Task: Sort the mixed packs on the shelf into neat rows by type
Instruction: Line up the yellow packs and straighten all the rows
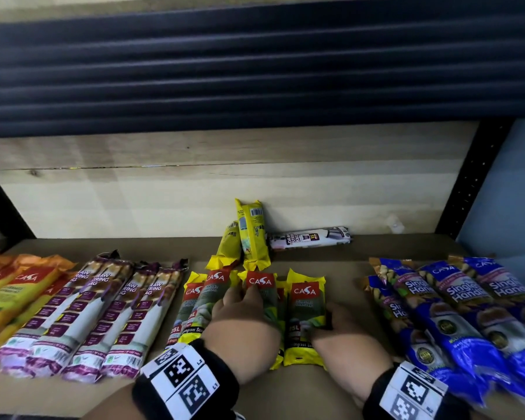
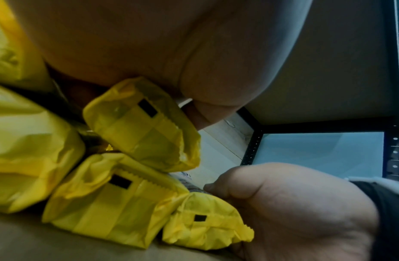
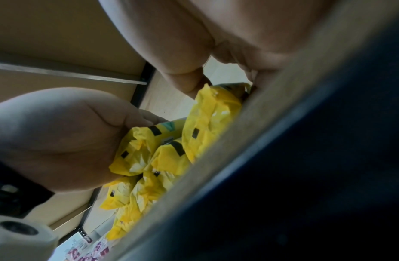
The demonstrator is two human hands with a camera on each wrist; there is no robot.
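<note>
Several yellow packs with red labels (image 1: pixel 194 310) lie side by side at the middle of the shelf. My left hand (image 1: pixel 240 310) curls over one yellow pack (image 1: pixel 259 283) in the middle of this group; the left wrist view shows that pack (image 2: pixel 145 127) lifted at its near end above its neighbours (image 2: pixel 109 201). My right hand (image 1: pixel 334 322) grips the rightmost yellow pack (image 1: pixel 305 310) at its right edge. In the right wrist view that pack (image 3: pixel 214 114) sits between thumb and fingers (image 3: pixel 183 81). Two more yellow packs (image 1: pixel 252 237) lean against the back wall.
A white draw-string pack (image 1: pixel 309 237) lies at the back. To the left run rows of purple-white packs (image 1: pixel 88 313) and orange packs (image 1: pixel 12 298). Blue packs (image 1: pixel 452 313) fill the right. Bare shelf board (image 1: pixel 343 277) shows between yellow and blue. An upper shelf (image 1: pixel 255 71) hangs overhead.
</note>
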